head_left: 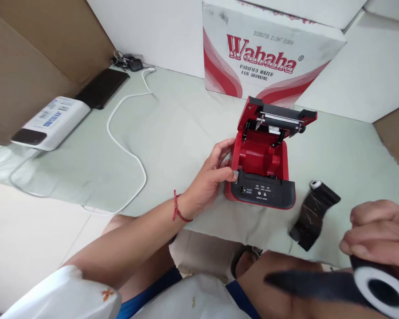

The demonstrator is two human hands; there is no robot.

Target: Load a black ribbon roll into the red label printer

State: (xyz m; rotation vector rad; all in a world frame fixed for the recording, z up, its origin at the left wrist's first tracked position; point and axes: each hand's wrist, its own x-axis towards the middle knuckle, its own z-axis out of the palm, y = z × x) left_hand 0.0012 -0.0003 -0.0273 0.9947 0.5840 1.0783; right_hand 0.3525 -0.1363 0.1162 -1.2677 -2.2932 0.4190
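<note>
A red and black thermal printer [267, 193] stands on the table with its lid [279, 116] raised and its red paper bay bare. My left hand [216, 170] grips the printer's left side, the thumb pressing at a corner of the black front panel. At the lower right, my right hand [382, 228] is closed around a roll of black-backed paper [382, 290]. The roll's white end ring faces me, and a loose dark strip trails leftward, blurred. Between the printer and my right hand lies a crumpled black strip [310, 215] with a small white-ended core at its top.
Behind the printer stands a white and red water carton [266, 57]. To the left are a white power bank [53, 122], a dark phone [103, 88] and keys [129, 61]. A white cable [119, 148] curls over the pale green tablecloth [173, 115], whose front edge is near my knees.
</note>
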